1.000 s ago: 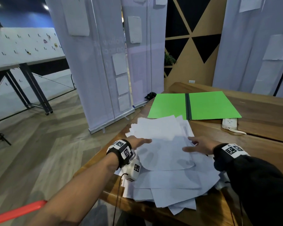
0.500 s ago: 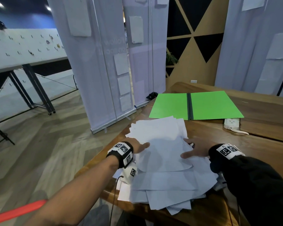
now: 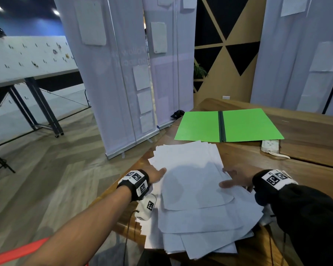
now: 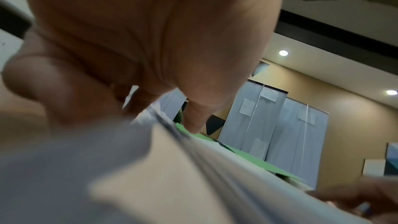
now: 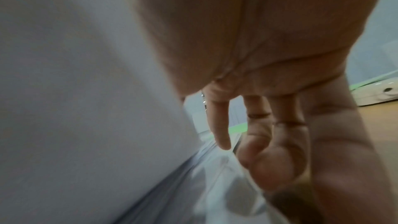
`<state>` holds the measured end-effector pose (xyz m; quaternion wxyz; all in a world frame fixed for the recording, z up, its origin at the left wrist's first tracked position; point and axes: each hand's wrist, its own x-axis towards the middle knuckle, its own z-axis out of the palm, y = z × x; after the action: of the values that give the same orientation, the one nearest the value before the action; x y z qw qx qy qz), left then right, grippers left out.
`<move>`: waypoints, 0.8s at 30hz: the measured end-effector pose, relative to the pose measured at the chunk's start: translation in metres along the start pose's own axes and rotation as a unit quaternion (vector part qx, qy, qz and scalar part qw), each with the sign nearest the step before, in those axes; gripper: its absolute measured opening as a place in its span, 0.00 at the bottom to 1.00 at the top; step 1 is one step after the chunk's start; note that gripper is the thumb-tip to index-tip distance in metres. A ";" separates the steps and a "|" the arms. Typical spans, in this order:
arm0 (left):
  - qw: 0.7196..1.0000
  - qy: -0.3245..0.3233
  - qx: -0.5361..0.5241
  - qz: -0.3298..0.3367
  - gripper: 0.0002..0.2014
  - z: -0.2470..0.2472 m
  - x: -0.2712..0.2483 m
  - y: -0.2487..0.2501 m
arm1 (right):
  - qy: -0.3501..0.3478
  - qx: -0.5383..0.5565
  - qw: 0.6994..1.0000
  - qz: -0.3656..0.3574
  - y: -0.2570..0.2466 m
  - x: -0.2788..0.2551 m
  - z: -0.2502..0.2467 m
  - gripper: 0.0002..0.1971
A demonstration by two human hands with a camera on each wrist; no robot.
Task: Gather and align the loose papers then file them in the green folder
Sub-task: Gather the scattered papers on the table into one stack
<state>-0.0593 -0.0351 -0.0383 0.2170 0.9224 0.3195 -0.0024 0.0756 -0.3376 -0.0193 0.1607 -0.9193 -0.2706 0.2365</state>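
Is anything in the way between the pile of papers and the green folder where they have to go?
Nothing visible is. The folder lies open and flat just beyond the papers, with only bare table between them. The power strip sits off to the right, beside the folder's corner, not in the path.

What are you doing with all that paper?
A person is tidying a messy pile of white papers on a wooden table. The left hand touches the pile's left edge and the right hand its right edge, both with fingers out fairly straight, as if to square it up. The sheets are fanned out and uneven. A green folder lies open just beyond the pile, with no papers in it yet. A white power strip sits beside the folder.
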 end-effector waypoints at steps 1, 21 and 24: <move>1.000 0.010 -0.027 0.012 0.41 0.000 0.003 -0.006 | 0.010 0.027 1.000 0.011 0.004 -0.005 -0.005 0.31; 0.933 -0.096 -0.317 -0.142 0.35 -0.008 -0.014 0.030 | -0.109 -0.056 0.992 -0.012 -0.014 -0.011 0.009 0.18; 0.934 -0.116 -0.298 -0.161 0.23 -0.007 -0.017 0.034 | -0.118 -0.023 0.993 -0.009 -0.009 -0.011 0.007 0.19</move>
<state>-0.0538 -0.0667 -0.0158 0.5143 0.7450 0.4220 -0.0487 0.0601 -0.3358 -0.0175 0.1081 -0.8858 -0.3017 0.3358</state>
